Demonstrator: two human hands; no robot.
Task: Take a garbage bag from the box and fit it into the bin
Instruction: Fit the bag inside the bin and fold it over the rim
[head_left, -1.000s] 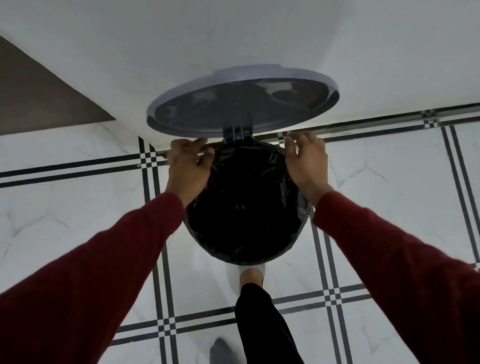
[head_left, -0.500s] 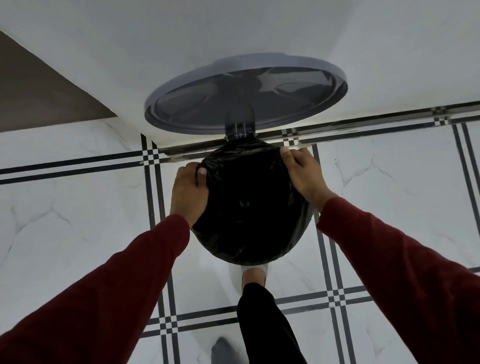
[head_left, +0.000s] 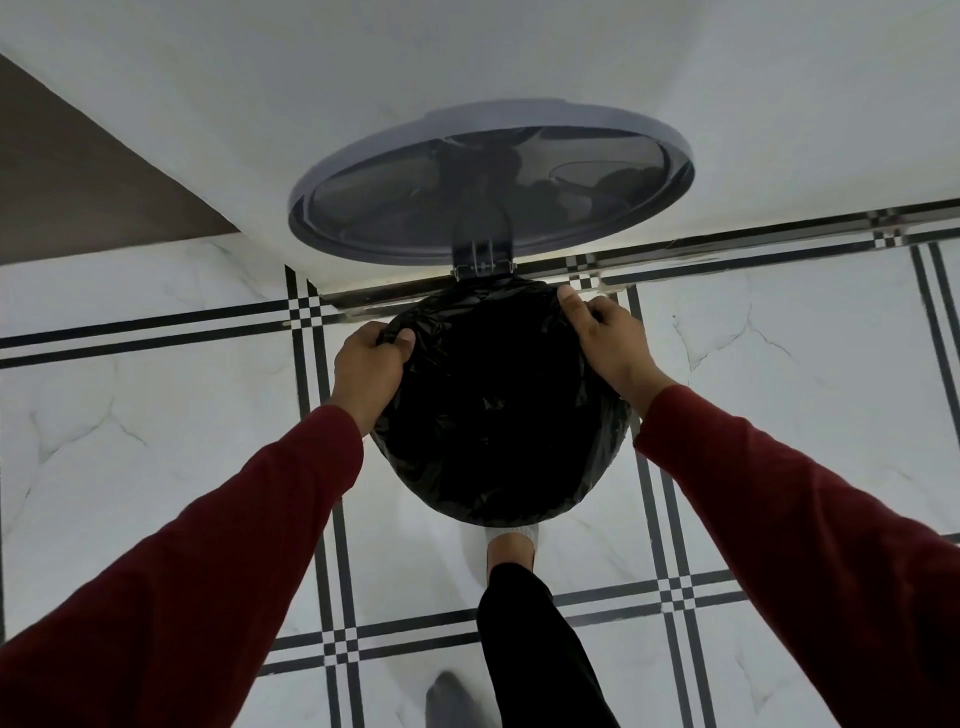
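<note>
Left hand (head_left: 366, 371) now pinches the garbage bag (head_left: 493, 405) edge instead of lying flat

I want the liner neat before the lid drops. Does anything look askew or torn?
No tear shows. The bag covers the whole bin mouth, crinkled. The left hand pinches a bunched fold at the left edge, and the right hand holds the right edge. The lid stands open. Nothing else stands out.
</note>
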